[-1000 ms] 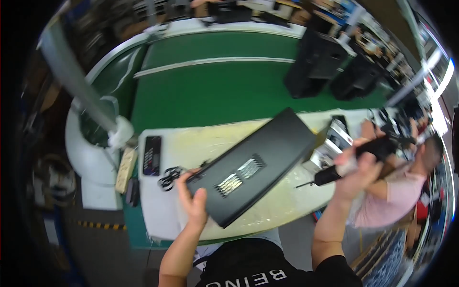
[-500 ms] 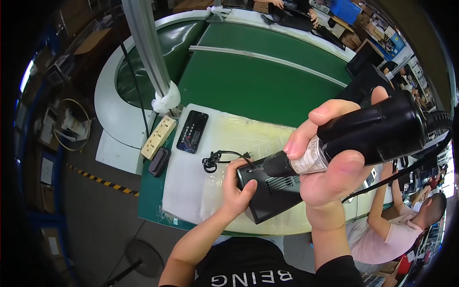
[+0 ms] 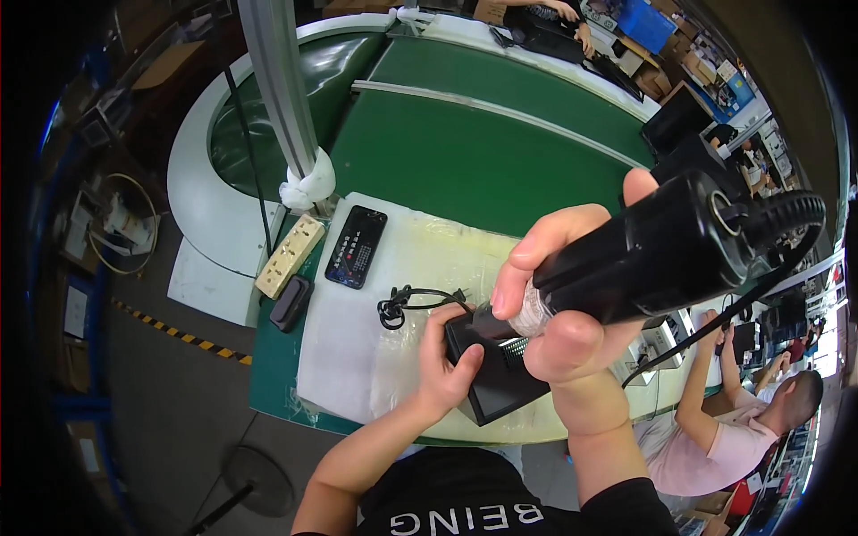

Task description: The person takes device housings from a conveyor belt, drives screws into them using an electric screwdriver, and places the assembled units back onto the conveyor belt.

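Observation:
A black metal box (image 3: 505, 390) with vent slots rests on the padded mat at the bench's near side. My left hand (image 3: 444, 373) grips its left end, thumb on the top face and fingers around the far corner. Above the box, my right hand (image 3: 576, 344) is wrapped around a thick black electric screwdriver (image 3: 639, 255) with a cable at its back end. The tool points down and left at the box's far left corner, near my left fingers. Its tip is hidden, so contact cannot be seen. A short black cord with a plug (image 3: 407, 302) lies beside the box.
On the mat's left lies a smartphone (image 3: 357, 246). Left of it are a cream power strip (image 3: 290, 255) and a small dark case (image 3: 291, 303). A metal post (image 3: 284, 98) rises near the green conveyor belt (image 3: 447, 143). Another person (image 3: 715, 429) works at the right.
My right hand and the screwdriver have moved left and a little lower over the box. The left hand keeps its grip. The whole view has shifted slightly.

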The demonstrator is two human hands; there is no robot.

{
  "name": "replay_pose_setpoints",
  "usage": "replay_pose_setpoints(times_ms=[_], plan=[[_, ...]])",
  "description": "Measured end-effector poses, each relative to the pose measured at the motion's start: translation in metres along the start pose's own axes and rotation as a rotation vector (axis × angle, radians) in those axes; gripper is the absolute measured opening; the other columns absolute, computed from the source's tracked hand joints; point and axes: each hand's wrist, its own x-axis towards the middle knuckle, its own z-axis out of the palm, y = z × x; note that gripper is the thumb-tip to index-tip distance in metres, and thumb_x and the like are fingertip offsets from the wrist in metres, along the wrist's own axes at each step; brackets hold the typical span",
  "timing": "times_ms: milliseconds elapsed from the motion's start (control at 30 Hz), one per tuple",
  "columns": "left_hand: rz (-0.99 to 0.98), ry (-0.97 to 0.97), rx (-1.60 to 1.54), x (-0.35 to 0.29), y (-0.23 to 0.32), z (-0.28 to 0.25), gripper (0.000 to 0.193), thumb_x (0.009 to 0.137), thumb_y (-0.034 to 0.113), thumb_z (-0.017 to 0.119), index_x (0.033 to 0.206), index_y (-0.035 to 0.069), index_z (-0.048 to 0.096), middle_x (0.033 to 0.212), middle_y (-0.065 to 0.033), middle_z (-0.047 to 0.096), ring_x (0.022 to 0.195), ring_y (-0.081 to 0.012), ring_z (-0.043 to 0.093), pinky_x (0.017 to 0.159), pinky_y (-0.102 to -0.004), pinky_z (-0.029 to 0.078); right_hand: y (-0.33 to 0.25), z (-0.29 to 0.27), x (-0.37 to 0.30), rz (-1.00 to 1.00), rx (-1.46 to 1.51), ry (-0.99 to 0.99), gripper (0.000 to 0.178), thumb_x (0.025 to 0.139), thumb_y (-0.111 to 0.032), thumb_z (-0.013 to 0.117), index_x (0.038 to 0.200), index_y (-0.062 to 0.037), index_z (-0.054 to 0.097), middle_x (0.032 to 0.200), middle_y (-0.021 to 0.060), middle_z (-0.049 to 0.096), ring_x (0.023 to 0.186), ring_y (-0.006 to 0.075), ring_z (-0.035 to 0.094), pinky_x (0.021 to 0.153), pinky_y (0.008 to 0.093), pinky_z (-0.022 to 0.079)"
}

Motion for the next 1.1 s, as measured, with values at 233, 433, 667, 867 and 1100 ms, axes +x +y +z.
replay_pose_setpoints(times_ms=[233, 433, 667, 867, 1100], plan=[[0.035, 0.053, -0.015, -0.003, 0.005, 0.002, 0.047, 0.077, 0.012, 0.061, 0.118, -0.003, 0.043, 0.113, -0.0153, 0.049, 0.104, -0.0240, 0.049, 0.094, -0.0345, 0.038, -0.003, 0.010, -0.001, 0.160, -0.138, 0.044, 0.097, 0.080, -0.048, 0.071, 0.147, -0.0058, 0.015, 0.086, 0.0123, 0.058, 0.053, 0.0155, 0.057, 0.048, 0.0242, 0.049], [0.069, 0.000, 0.020, 0.000, -0.008, -0.005, 0.046, 0.083, 0.021, 0.057, 0.118, -0.004, 0.043, 0.114, -0.0165, 0.049, 0.105, -0.0248, 0.049, 0.095, -0.0351, 0.038, -0.001, 0.009, 0.005, 0.126, -0.147, 0.059, 0.088, 0.084, -0.042, 0.069, 0.144, -0.0035, 0.017, 0.086, 0.0148, 0.060, 0.054, 0.0161, 0.057, 0.049, 0.0256, 0.048], [-0.078, 0.191, 0.292, -0.015, -0.084, -0.018, 0.045, 0.100, 0.034, 0.028, 0.101, 0.000, 0.057, 0.091, -0.0105, 0.061, 0.086, -0.0220, 0.056, 0.082, -0.0329, 0.043, -0.095, -0.081, -0.015, -0.188, -0.094, 0.302, 0.058, 0.097, -0.034, 0.049, 0.140, -0.0033, 0.026, 0.102, 0.0138, 0.053, 0.055, 0.0140, 0.049, 0.043, 0.0280, 0.046], [-0.282, 0.351, -0.255, 0.045, -0.068, 0.013, 0.044, 0.099, 0.032, 0.032, 0.092, 0.001, 0.061, 0.085, -0.0073, 0.063, 0.082, -0.0179, 0.058, 0.078, -0.0319, 0.046, -0.145, -0.173, -0.136, 0.039, -0.355, 0.912, 0.041, 0.096, -0.033, 0.047, 0.122, -0.0023, 0.042, 0.089, 0.0085, 0.056, 0.051, 0.0135, 0.050, 0.040, 0.0266, 0.043], [-0.559, 0.445, -0.513, 0.111, -0.078, 0.072, 0.046, 0.097, 0.032, 0.028, 0.121, 0.000, 0.049, 0.124, -0.0124, 0.052, 0.111, -0.0241, 0.051, 0.095, -0.0379, 0.042, -0.152, -0.205, -0.265, 0.596, -0.416, 0.997, 0.036, 0.088, -0.030, 0.062, 0.103, -0.0021, 0.044, 0.079, 0.0119, 0.059, 0.045, 0.0176, 0.055, 0.038, 0.0281, 0.043]])
